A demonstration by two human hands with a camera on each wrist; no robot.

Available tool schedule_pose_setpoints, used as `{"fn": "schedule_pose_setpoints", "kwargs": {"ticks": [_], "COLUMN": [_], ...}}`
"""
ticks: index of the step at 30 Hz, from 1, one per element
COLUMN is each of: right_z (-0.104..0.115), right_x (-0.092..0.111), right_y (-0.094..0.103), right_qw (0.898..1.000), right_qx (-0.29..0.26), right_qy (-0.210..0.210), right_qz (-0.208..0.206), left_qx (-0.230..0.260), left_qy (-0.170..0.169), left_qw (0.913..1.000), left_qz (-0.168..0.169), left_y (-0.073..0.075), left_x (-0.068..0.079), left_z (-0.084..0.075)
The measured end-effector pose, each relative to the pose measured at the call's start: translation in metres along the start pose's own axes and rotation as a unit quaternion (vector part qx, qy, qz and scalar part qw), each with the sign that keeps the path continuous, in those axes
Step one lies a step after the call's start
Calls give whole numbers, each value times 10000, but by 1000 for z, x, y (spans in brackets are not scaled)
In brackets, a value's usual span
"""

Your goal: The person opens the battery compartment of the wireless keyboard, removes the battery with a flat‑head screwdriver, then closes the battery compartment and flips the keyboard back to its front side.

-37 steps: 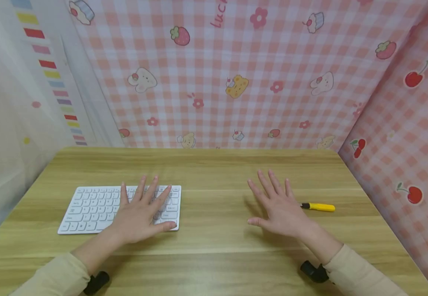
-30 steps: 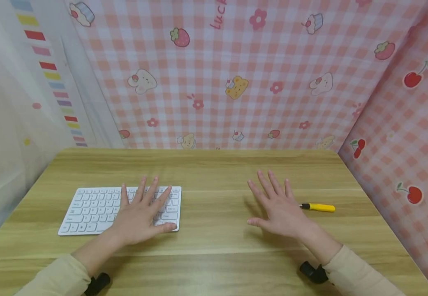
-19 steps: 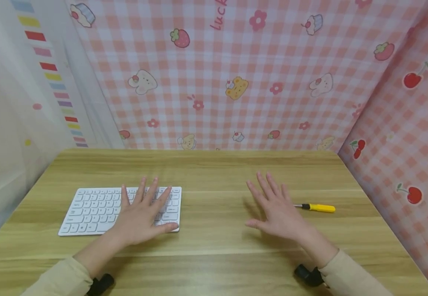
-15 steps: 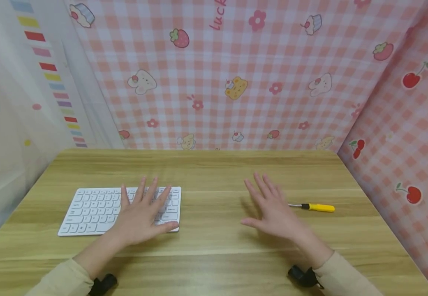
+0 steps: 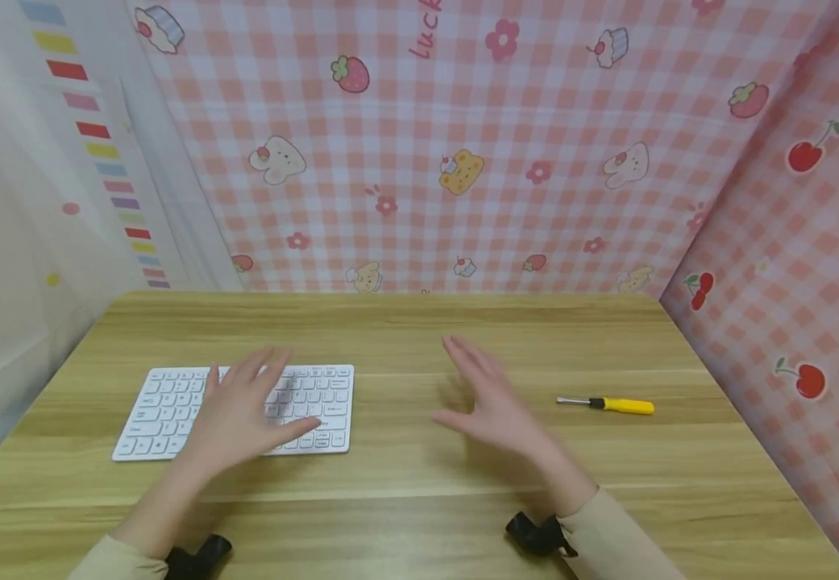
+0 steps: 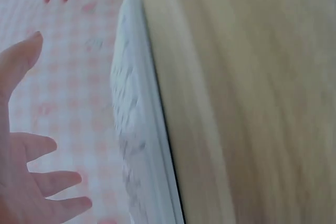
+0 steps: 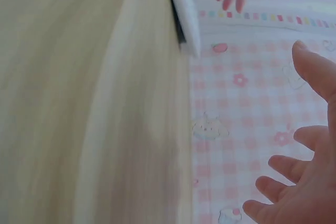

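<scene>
A white keyboard point(image 5: 310, 403) lies flat on the left half of the wooden table. My left hand point(image 5: 234, 419) hovers over its middle with fingers spread, covering some of the keys; the left wrist view shows a gap between the fingers and the keyboard's edge point(image 6: 149, 124). To the right of the keyboard, my right hand point(image 5: 495, 407) is held above bare wood, thumb apart from the fingers and nothing in its grasp. A screwdriver point(image 5: 618, 405) with a yellow handle and a metal shaft rests on the table, right of my right hand.
The wooden table point(image 5: 404, 532) ends at a pink checked cloth point(image 5: 404, 121) hung behind it. Another checked cloth point(image 5: 767, 322) hangs along the right side, and a pale curtain point(image 5: 13, 177) along the left. Black wrist-worn devices point(image 5: 535, 533) sit under both wrists.
My right hand has moved left toward the keyboard, uncovering the screwdriver's shaft. My left hand has shifted a little left, so more of the keyboard's right-hand keys show. Keyboard and screwdriver stay in place.
</scene>
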State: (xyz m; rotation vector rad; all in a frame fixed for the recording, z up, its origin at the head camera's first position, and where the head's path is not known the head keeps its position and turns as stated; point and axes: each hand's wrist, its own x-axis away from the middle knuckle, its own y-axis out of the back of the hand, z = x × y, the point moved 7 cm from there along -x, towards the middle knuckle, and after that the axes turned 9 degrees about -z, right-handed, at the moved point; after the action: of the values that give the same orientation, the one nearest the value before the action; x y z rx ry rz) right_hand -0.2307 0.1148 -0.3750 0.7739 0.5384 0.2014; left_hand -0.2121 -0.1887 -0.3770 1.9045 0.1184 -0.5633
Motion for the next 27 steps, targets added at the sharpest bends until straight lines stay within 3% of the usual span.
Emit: {"fn": "schedule_pose_setpoints", "kwargs": {"ticks": [8, 15, 20, 27], "right_z": [10, 19, 26, 31], "right_x": [-12, -19, -21, -24], "right_y": [-27, -52, -72, -94], "right_qw": [9962, 9848, 9764, 9688], "right_qx": [-737, -1620, -1989, -2225], "right_qy": [-425, -530, -634, -758], "right_qz": [207, 326, 551, 783], "left_qx": [783, 1562, 1948, 1911], "left_qy": [771, 1673, 1889, 2030], "left_qw": [9939, 9733, 9624, 9602], "left_qz": [-13, -150, -114, 158], "left_y": [32, 53, 59, 58], "left_x": [10, 28, 44, 63], "left_z": [49, 107, 137, 168]}}
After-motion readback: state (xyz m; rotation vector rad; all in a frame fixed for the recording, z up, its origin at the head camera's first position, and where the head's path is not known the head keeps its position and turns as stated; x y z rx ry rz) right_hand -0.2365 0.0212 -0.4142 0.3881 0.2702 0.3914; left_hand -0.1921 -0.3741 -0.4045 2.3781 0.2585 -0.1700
